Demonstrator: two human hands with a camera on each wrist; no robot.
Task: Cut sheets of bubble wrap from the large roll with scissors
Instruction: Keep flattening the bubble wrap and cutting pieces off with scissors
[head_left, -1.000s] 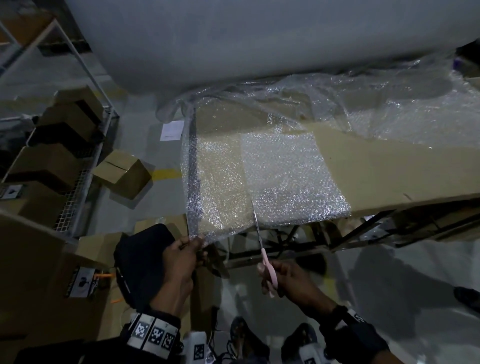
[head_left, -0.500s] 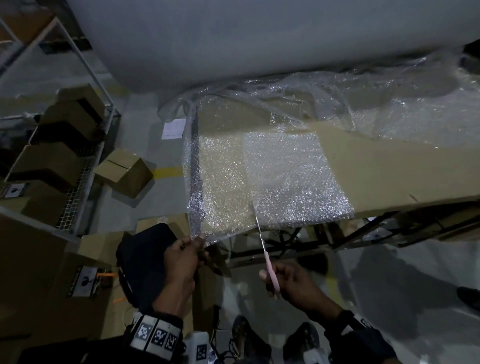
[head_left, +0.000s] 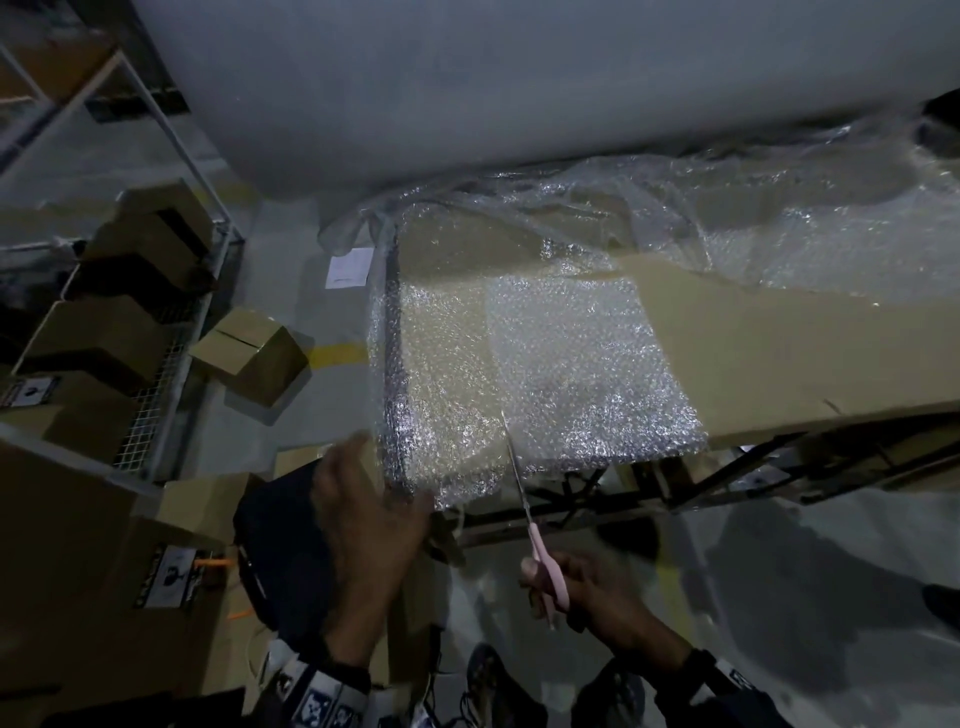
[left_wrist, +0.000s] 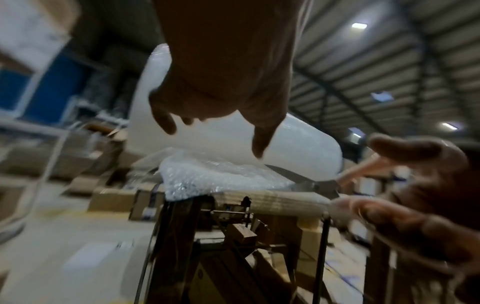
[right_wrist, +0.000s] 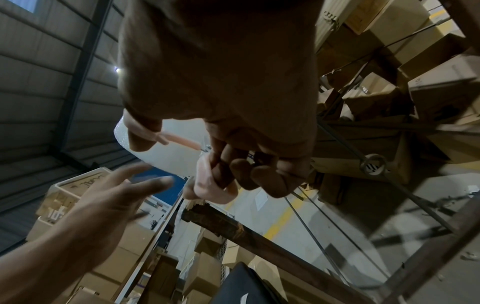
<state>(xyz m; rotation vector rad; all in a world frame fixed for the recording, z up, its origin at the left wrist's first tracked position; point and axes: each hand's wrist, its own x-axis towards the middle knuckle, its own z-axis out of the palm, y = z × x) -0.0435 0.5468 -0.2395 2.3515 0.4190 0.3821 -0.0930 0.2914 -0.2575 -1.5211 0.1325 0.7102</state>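
One hand only, the right hand (head_left: 597, 597), grips the pink-handled scissors (head_left: 524, 499) cutting the clear bubble wrap sheet (head_left: 519, 374) on the cardboard-covered tabletop (head_left: 779, 364), while the left hand (head_left: 363, 519), fingers spread, holds nothing, so the slack sheet could bunch or tear crookedly.

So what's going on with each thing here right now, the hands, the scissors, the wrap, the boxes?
Left hand: open, fingers spread, holding nothing.
Right hand: grips the scissors' handles.
Scissors: pink-handled, blades pointed into the sheet's near edge.
Bubble wrap sheet: spread flat over the cardboard, partly cut.
Large roll: lying behind the sheet.
Cardboard box: closed, on the floor.
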